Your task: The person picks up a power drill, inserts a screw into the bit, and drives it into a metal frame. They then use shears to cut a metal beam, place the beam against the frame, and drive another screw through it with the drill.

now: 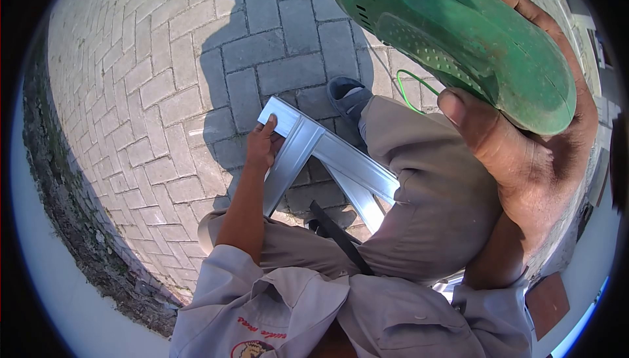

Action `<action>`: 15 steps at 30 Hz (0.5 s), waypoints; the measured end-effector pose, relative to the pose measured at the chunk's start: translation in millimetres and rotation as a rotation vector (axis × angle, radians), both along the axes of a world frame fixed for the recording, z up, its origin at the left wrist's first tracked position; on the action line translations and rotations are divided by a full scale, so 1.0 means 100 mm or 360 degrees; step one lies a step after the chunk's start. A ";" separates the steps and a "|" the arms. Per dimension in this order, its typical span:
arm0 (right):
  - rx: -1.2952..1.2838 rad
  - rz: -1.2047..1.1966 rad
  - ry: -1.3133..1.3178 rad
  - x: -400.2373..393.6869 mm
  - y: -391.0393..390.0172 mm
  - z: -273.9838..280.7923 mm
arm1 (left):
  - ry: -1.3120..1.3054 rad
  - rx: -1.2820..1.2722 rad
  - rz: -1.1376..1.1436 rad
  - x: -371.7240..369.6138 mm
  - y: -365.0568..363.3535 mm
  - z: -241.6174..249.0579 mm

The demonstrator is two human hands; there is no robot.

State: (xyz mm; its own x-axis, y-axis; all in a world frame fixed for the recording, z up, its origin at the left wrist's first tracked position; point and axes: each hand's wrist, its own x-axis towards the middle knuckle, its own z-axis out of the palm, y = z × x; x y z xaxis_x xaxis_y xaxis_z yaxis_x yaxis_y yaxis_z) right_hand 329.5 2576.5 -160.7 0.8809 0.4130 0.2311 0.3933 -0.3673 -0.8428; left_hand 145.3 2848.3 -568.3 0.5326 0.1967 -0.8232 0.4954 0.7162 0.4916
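Note:
A green power drill [452, 37], scuffed and dusty, is raised close to the camera at the upper right. My right hand [534, 155] is wrapped round its body, with the chuck end pointing to the upper left. Lower down, my left hand [263, 140] grips one end of a frame of shiny metal channels [354, 155], thumb on top. Two channels cross near that hand, and another runs diagonally below. Part of the frame is hidden behind my right leg [432, 207].
Grey paving blocks [157, 89] cover the ground, with my shadow across them. A thin green cord [407, 92] curves beneath the drill. My shoe [350, 102] is beyond the frame. A black strap [337, 230] hangs between my legs. A rough, mossy edge [69, 207] runs along the left.

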 end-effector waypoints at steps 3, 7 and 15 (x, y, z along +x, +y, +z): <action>-0.0003 0.0005 -0.0002 0.00 0.00 -0.01 | -0.0007 -0.0005 -0.0013 0.04 -0.03 0.01; -0.0002 0.0007 -0.0004 0.01 -0.01 0.00 | -0.0025 0.0027 -0.0010 0.06 -0.02 0.02; 0.0000 -0.0010 0.0010 0.02 -0.06 0.00 | -0.0065 -0.0025 0.0040 0.00 0.00 0.02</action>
